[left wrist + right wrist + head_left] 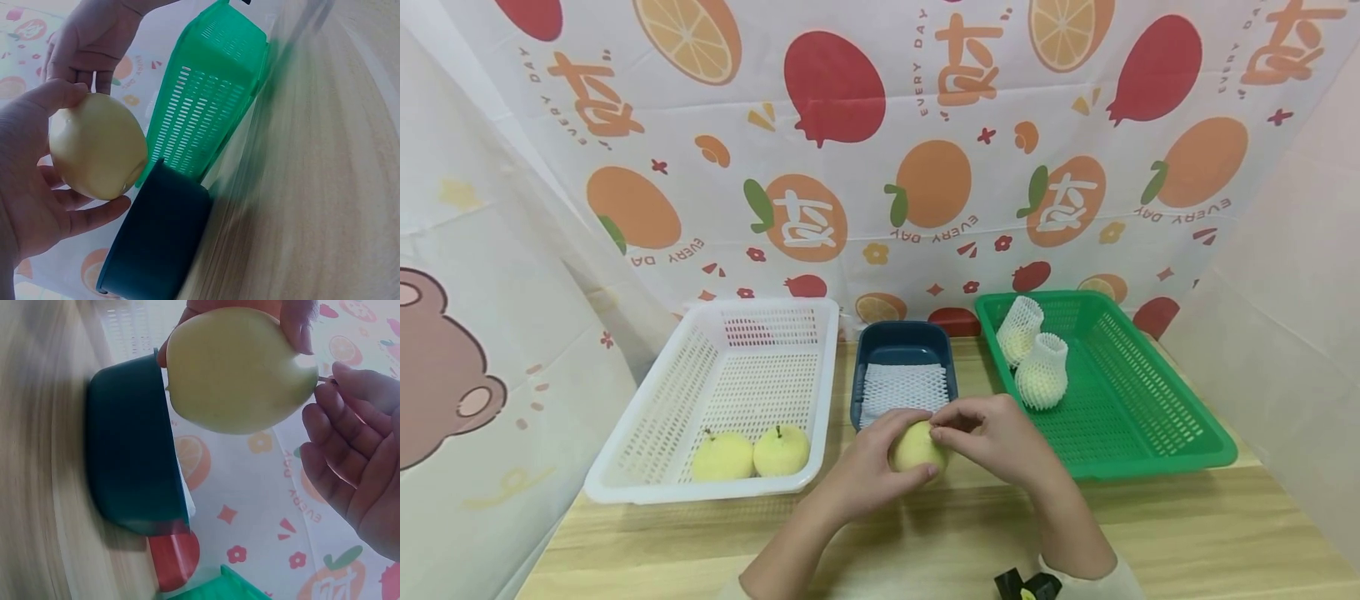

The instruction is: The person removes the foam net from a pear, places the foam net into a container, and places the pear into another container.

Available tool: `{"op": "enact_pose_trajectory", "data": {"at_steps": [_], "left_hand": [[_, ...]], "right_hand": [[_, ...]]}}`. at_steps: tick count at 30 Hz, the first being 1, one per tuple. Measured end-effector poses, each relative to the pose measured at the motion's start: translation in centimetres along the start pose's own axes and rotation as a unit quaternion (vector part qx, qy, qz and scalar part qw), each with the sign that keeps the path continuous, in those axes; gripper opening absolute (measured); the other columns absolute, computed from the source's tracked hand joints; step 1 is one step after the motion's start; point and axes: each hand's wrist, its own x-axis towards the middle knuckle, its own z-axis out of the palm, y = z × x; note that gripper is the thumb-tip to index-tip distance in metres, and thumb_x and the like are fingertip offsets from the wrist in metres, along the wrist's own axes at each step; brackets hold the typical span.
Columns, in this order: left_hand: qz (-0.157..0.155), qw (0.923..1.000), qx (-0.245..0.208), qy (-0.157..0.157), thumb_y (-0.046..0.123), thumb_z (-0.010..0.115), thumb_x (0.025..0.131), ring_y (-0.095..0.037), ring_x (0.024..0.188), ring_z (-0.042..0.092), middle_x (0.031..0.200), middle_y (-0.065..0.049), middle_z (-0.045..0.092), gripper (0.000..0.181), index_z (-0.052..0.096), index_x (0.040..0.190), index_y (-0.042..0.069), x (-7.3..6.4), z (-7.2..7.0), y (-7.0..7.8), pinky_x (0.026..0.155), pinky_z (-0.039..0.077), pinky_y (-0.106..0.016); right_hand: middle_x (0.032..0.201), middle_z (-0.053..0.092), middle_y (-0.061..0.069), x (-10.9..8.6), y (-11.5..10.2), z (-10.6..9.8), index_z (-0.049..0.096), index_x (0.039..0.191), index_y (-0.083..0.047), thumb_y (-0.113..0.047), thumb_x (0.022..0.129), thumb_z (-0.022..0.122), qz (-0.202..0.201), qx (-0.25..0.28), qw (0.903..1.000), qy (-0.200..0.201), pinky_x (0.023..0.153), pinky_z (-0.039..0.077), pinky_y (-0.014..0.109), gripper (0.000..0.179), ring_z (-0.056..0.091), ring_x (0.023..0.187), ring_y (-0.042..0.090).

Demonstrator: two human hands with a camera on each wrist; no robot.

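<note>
My left hand [867,468] grips a round pale-yellow pear [917,450], thumb on one side and fingers round the other, near the front of the navy-blue tray [956,379]. In the right wrist view, the thumb and index finger of my right hand [369,434] pinch the thin brown stem [325,379] of that pear, the other fingers loosely bent. Inside the tray lie flat white foam nets [904,390]. The left wrist view has the pear's smooth underside [97,147] facing the camera, above the tray's rim.
At left stands a white basket [831,375] with two yellow pears [781,451] at its near end. A green basket [1150,400] at right holds two pears in white foam nets [1042,372]. Behind the baskets hangs a fruit-print cloth [865,183]. Everything stands on a wooden table [940,542].
</note>
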Motion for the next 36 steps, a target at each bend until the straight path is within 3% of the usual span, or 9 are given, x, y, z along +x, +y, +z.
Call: {"op": "enact_pose_trajectory", "data": {"at_steps": [7,16,21,28,36], "left_hand": [[0.004,0.9999,0.012,0.007,0.042,0.075,0.084,-0.010,0.099,0.056,0.132,0.010,0.058,0.056,0.056,0.134,0.028,0.1,-0.1,0.1,0.072,0.049,-0.024],[0.000,0.9999,0.011,0.004,0.041,0.075,0.084,-0.011,0.101,0.055,0.132,0.008,0.058,0.058,0.056,0.135,0.022,0.0,-0.2,0.2,0.072,0.049,-0.025],[-0.007,1.0000,0.004,0.001,0.042,0.074,0.084,-0.011,0.099,0.056,0.131,0.009,0.059,0.056,0.056,0.135,0.025,-0.1,-0.2,0.2,0.072,0.049,-0.025],[-0.043,0.9964,-0.073,0.003,0.040,0.073,0.087,-0.014,0.104,0.056,0.134,0.009,0.057,0.054,0.053,0.137,0.034,-0.3,-0.6,0.4,0.077,0.051,-0.030],[-0.082,0.9824,-0.158,0.056,0.032,0.070,0.091,-0.021,0.106,0.058,0.134,-0.003,0.057,0.053,0.050,0.139,0.025,0.0,-1.2,0.4,0.081,0.055,-0.030]], "right_hand": [[0.090,0.071,-0.010,0.1,0.0,-0.1,0.075,0.093,-0.018,-0.010,0.085,0.076,-0.056,-0.010,0.9976,0.038,0.070,0.057,0.027,0.011,0.064,0.080,0.006],[0.089,0.072,-0.009,0.0,-0.3,0.0,0.074,0.097,-0.011,-0.002,0.083,0.074,-0.052,-0.022,0.9962,0.066,0.073,0.058,0.027,0.017,0.066,0.079,0.004],[0.090,0.072,-0.010,0.0,-0.3,0.2,0.075,0.095,-0.014,-0.004,0.084,0.075,-0.053,-0.022,0.9955,0.075,0.072,0.058,0.025,0.014,0.066,0.080,0.004],[0.099,0.071,-0.006,0.1,-0.6,0.7,0.074,0.102,-0.015,-0.009,0.090,0.071,-0.087,0.000,0.9929,0.082,0.074,0.058,0.026,0.014,0.066,0.086,0.008],[0.120,0.063,-0.001,0.2,-1.1,1.0,0.065,0.124,-0.015,-0.021,0.089,0.074,-0.047,-0.007,0.9979,0.044,0.076,0.058,0.033,0.036,0.065,0.093,0.013]]}}
